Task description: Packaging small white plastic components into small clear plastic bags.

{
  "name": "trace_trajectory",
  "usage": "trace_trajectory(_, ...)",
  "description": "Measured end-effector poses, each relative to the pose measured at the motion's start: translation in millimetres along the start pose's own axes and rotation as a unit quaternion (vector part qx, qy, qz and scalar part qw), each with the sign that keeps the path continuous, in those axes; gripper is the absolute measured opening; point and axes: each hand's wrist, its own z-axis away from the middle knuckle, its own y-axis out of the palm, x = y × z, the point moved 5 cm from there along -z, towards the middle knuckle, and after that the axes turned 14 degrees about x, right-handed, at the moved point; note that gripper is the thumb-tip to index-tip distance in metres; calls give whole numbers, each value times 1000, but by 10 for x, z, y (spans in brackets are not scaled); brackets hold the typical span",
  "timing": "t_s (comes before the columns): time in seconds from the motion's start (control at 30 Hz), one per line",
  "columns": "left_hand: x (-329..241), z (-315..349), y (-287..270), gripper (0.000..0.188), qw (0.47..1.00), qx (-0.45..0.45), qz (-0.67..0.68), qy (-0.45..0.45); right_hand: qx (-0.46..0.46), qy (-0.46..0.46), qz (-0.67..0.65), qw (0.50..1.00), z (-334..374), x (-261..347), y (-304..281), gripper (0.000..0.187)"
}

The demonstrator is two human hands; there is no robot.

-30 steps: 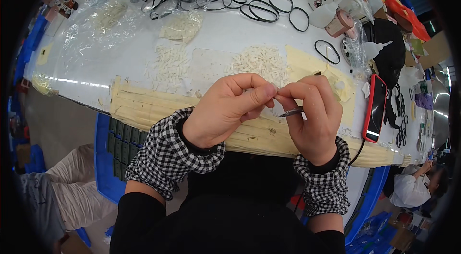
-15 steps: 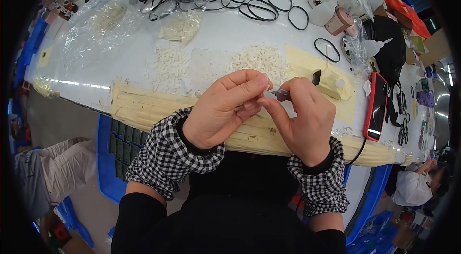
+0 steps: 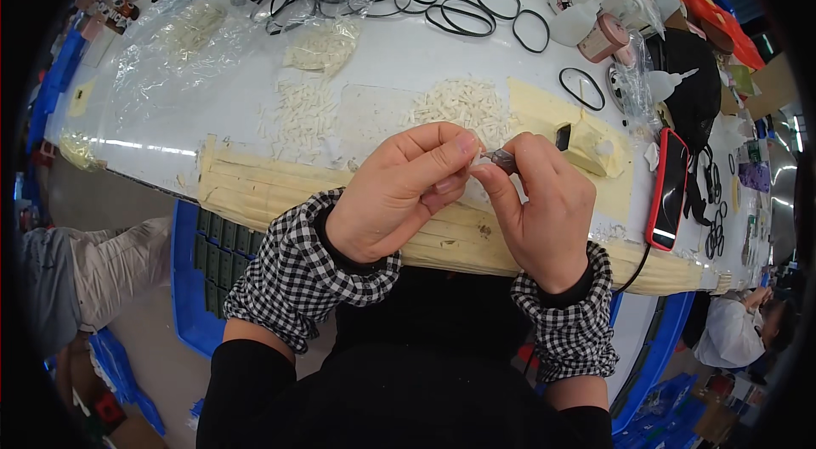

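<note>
Close together over the near edge of the table, my two hands work at one spot. My left hand (image 3: 408, 190) pinches a tiny white piece between thumb and forefinger; most of it is hidden by the fingertips. In the fingers of my right hand (image 3: 544, 203) is a small dark grey metal tool (image 3: 503, 160) with a narrow tip, its point at the left fingertips. Just beyond them lies a heap of small white pieces (image 3: 463, 101). A looser spread of similar white pieces (image 3: 302, 113) is farther left.
A tangle of black rubber rings (image 3: 463, 16) fills the far side. Clear plastic bags (image 3: 183, 33) lie at the left. To the right are a taped yellowish block (image 3: 591, 147), a red-cased phone (image 3: 667, 190) on a cable, and a squeeze bottle (image 3: 667, 84). Padded tape (image 3: 255, 186) covers the table's front edge.
The grey tool has shifted slightly, and its tip is now closer to the left fingertips and less visible. Both hands otherwise stay nearly in place.
</note>
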Motion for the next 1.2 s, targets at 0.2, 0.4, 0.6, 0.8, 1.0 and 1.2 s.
trace_trajectory(0.2,-7,1,12,16,1000,-6,-4,0,20,2,-1,1000,0,9,-4,31)
trace_trajectory(0.4,-3,0,9,16,1000,8,1,-1,10,-2,-2,1000,-1,8,-13,32)
trace_trajectory(0.6,8,4,-8,16,1000,12,1,-2,8,-4,7,1000,-4,10,-7,32)
trace_trajectory(0.8,1,-3,-5,16,1000,-1,-2,-2,36,-4,-1,999,-1,22,-35,31)
trace_trajectory(1.0,-54,17,-46,16,995,-64,57,42,-18,52,-61,997,-18,-162,-109,20)
trace_trajectory(1.2,-66,27,-135,14,982,-68,147,95,27,46,-56,997,-1,-220,42,11)
